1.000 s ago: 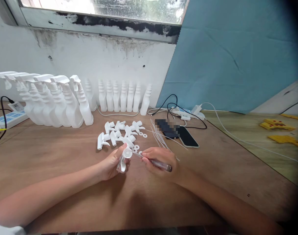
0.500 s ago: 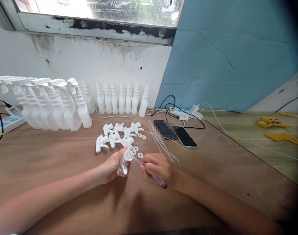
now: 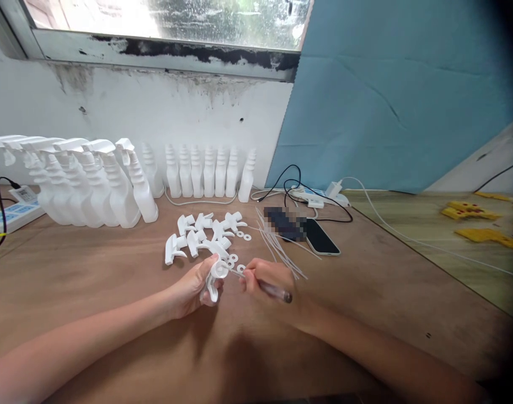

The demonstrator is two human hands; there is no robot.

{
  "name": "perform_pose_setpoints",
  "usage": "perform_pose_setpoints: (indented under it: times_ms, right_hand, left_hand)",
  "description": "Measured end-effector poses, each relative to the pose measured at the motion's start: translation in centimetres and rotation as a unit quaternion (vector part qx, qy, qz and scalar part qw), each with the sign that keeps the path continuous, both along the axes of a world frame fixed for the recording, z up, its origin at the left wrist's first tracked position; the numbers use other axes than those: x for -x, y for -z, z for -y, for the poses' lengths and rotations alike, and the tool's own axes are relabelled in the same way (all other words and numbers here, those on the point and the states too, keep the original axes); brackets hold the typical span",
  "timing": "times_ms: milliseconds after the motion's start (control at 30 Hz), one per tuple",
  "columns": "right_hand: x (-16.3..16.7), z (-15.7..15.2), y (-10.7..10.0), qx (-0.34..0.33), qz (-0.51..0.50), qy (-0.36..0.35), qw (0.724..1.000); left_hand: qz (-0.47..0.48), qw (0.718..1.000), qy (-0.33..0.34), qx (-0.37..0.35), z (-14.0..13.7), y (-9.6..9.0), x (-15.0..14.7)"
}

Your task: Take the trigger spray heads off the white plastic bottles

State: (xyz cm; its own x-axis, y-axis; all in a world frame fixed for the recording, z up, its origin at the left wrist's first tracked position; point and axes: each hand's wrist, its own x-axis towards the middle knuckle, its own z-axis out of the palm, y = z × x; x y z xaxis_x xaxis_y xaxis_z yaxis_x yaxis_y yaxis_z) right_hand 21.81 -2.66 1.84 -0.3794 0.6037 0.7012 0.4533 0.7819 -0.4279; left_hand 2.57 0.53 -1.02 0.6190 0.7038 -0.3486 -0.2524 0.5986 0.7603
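My left hand (image 3: 197, 284) is closed around a white trigger spray head (image 3: 211, 288), its round collar (image 3: 220, 269) facing right toward my other hand. Between the fingers of my right hand (image 3: 270, 280) is a screwdriver (image 3: 277, 292) with a clear, dark-ended handle. Its thin shaft (image 3: 234, 272) points left, and the tip reaches the collar's opening; how deep it goes I cannot tell. Just behind lie several loose white spray heads (image 3: 196, 242) and several flat white ring washers (image 3: 241, 269).
Thin white tubes (image 3: 282, 252) lie in a loose bunch to the right, beside a phone (image 3: 323, 237) and a blurred-out dark object (image 3: 284, 223). White bottles (image 3: 122, 196) with spray heads stand at left, headless bottles (image 3: 209, 174) along the wall. Cables (image 3: 288, 185) and a power strip (image 3: 340, 197) sit behind.
My right hand has turned, so the screwdriver's handle end has swung up and right. The shaft has moved closer to the collar. My left hand has barely moved.
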Motion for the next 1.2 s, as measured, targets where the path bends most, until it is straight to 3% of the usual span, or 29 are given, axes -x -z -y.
perform_pose_setpoints:
  times_ms: [100,167,333,500,533,667,733,1000,1200]
  right_hand:
    - [-0.2,-0.5,1.4,-0.152,0.098,-0.041,0.983]
    - [-0.2,-0.7,1.7,-0.189,0.126,-0.051,0.973]
    - [0.1,-0.7,0.5,-0.071,0.033,-0.037,0.996]
    - [0.2,-0.8,0.8,-0.149,0.059,-0.063,0.985]
    - [0.2,-0.8,0.8,-0.136,0.053,-0.064,0.987]
    - [0.1,-0.2,-0.2,0.058,-0.003,-0.030,0.998]
    - [0.0,0.2,-0.7,0.103,-0.019,-0.014,0.994]
    - [0.4,0.5,0.9,0.048,-0.100,-0.050,0.993]
    - [0.2,0.3,1.1,0.024,-0.068,-0.055,0.996]
  left_hand:
    - [-0.004,1.000,-0.017,-0.004,0.1,-0.1,-0.2]
    - [-0.010,1.000,-0.023,-0.004,0.2,-0.3,-0.2]
    - [-0.013,1.000,-0.015,-0.008,0.4,-0.7,-0.1]
    - [-0.017,0.999,-0.034,0.009,0.4,-0.6,0.0]
    - [-0.018,0.999,-0.033,0.008,0.4,-0.7,0.0]
    - [-0.021,1.000,-0.006,0.003,0.6,-0.9,0.2]
    - [-0.014,1.000,0.004,0.003,0.6,-0.9,0.2]
    - [0.001,1.000,-0.019,-0.014,0.5,-0.3,0.1]
    - [0.007,0.999,-0.022,-0.026,0.5,-0.3,0.0]
